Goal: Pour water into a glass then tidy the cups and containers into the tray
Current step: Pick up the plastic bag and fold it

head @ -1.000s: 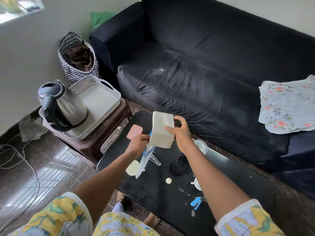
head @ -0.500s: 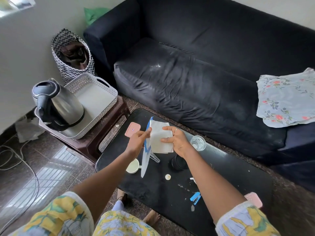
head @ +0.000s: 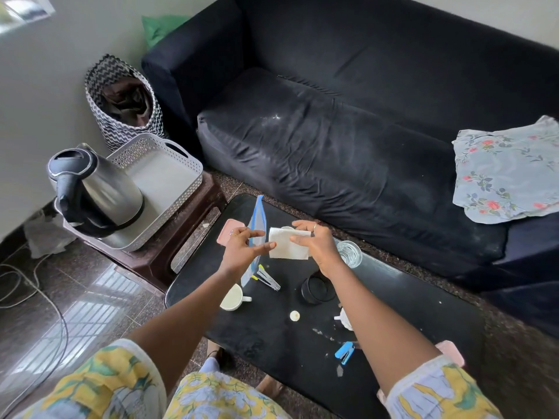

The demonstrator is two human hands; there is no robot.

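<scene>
Progress on the task, as far as visible: partial. A clear drinking glass (head: pixel 349 253) stands on the black glossy tabletop (head: pixel 423 300) near the sofa side and appears to hold water, so the pouring step is judged done.

Tidying is judged barely begun. The grey perforated plastic tray (head: pixel 169 176) on the brown stool beside the tabletop holds only the steel electric kettle with black handle (head: pixel 93 189); the rest of its floor is bare.

Outstanding on the tabletop: a cream cup with a small handle (head: pixel 232 297), a black round open container (head: pixel 317 290), a small cream round cap (head: pixel 294 316), a pink flat lid (head: pixel 227 234) at the far-left edge, and a white item partly hidden behind the right forearm, not identifiable.

Hands: the left hand (head: pixel 242 252) pinches a clear zip bag with a blue seal strip (head: pixel 257 225), held upright above the tabletop. The right hand (head: pixel 317 243) grips a folded white paper napkin (head: pixel 286 247) at its right edge, level with the bag's side. Whether the napkin is meant for the bag cannot be told.

A blue stapler (head: pixel 344 352) and yellow-tipped clips (head: pixel 267 278) also lie on the tabletop.
</scene>
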